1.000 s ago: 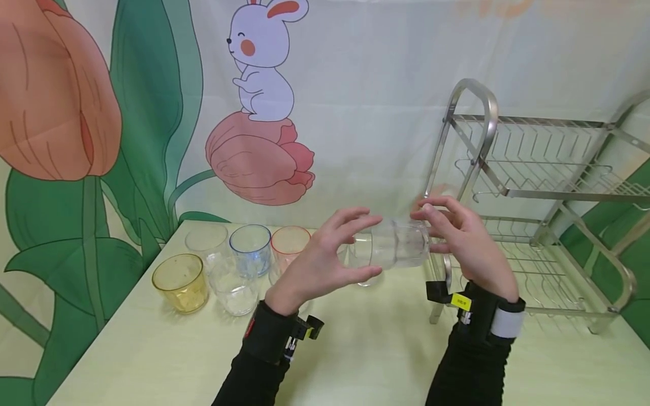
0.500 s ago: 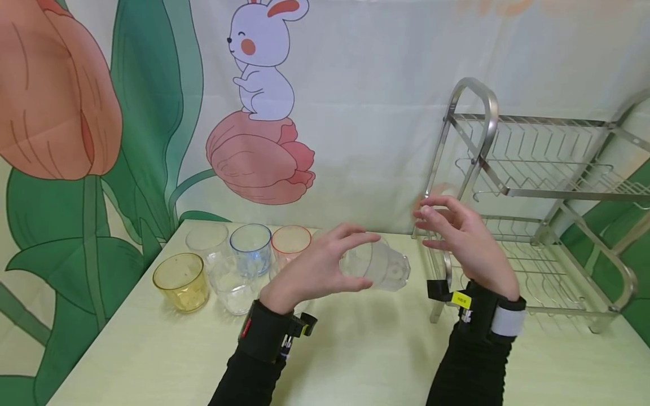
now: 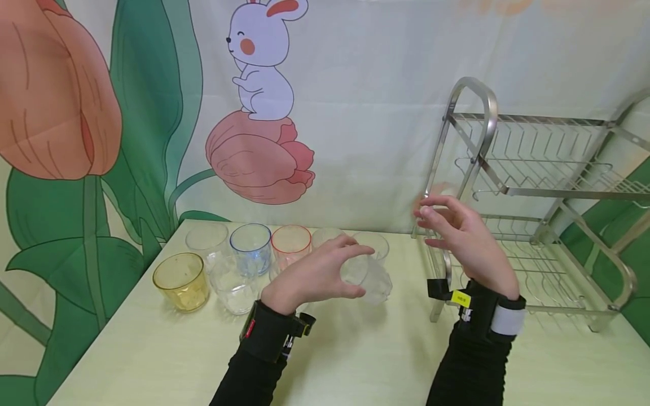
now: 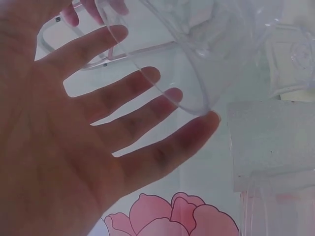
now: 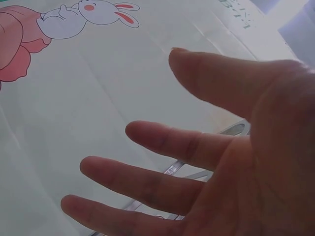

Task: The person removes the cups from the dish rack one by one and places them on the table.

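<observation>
My left hand (image 3: pixel 312 273) grips a clear drinking glass (image 3: pixel 378 283) near its rim, thumb on the near side and fingers on the far side. The glass is tilted over the table, its base pointing right and down. In the left wrist view, the fingertips lie along the rim of this clear glass (image 4: pixel 216 54). Beside the rack's left post, my right hand (image 3: pixel 467 245) hovers with nothing in it. Its fingers (image 5: pixel 142 184) are spread and thumb apart in the right wrist view. Another clear glass (image 3: pixel 373 242) stands behind the held one, partly hidden by it.
On the left stand a yellow glass (image 3: pixel 181 282), a blue-rimmed glass (image 3: pixel 251 251), a red-rimmed glass (image 3: pixel 291 242) and several clear ones. A two-tier metal dish rack (image 3: pixel 533 194) occupies the right of the pale table (image 3: pixel 365 361). A printed cloth (image 3: pixel 376 113) hangs behind.
The right hand has come away from the glass's base and stays by the rack. My left hand has tilted the glass base-down and shifted it slightly left and lower.
</observation>
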The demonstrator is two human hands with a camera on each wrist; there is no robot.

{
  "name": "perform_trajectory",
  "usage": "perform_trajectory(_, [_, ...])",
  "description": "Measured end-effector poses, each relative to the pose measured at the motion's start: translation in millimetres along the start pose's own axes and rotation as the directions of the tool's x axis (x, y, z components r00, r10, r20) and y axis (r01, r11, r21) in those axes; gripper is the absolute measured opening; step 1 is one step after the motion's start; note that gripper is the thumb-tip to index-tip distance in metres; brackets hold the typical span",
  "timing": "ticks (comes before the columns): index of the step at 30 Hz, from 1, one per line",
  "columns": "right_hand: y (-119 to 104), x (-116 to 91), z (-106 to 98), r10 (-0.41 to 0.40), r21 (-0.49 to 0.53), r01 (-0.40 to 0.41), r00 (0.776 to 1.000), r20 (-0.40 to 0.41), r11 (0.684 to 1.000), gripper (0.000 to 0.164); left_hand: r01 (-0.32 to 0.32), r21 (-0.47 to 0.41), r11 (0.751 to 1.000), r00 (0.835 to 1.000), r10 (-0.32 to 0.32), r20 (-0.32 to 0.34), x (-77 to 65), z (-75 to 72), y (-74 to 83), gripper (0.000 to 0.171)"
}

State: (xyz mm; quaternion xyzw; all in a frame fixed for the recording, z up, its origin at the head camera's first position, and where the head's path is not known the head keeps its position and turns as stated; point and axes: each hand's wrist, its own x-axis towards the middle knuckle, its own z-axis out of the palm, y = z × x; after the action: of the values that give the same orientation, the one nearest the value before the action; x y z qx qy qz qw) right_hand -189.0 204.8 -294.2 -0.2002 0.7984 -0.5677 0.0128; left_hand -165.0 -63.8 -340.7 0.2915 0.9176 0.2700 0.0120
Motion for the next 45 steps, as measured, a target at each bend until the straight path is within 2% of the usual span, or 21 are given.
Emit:
perform_trajectory(7, [1, 1, 0, -0.011, -0.035, 0.011, 1.000, 0.009, 0.999, 0.048, 0.015, 0.044, 0.999, 1.000, -0.016, 0.025, 1.9, 2.4, -1.7, 0.065])
perform_trajectory(15, [2, 7, 6, 0.013, -0.167, -0.005, 0.999, 0.046, 0.986, 0.056, 0.044, 0.104, 0.994, 0.998, -0.047, 0.028, 0.8, 4.1, -3.3, 0.062])
perform_trajectory(23, [5, 13, 15, 0.016, -0.287, 0.007, 0.997, 0.077, 0.958, 0.058, 0.105, 0.184, 0.977, 0.994, -0.107, 0.006, -1.8, 5.0, -7.4, 0.060])
perform_trajectory(30, [6, 14, 17, 0.026, -0.321, 0.001, 0.996, 0.081, 0.947, 0.057, 0.130, 0.203, 0.971, 0.990, -0.137, 0.022, 0.8, 8.9, -5.6, 0.061])
perform_trajectory(40, [5, 14, 15, 0.008, -0.336, 0.016, 0.998, 0.070, 0.942, 0.058, 0.117, 0.317, 0.941, 0.990, -0.137, 0.043, 8.6, 18.7, 0.3, 0.055])
perform_trajectory(45, [6, 13, 13, 0.013, -0.342, 0.013, 0.997, 0.072, 0.940, 0.059, 0.141, 0.331, 0.933, 0.983, -0.171, 0.063, 7.6, 21.3, 4.1, 0.054])
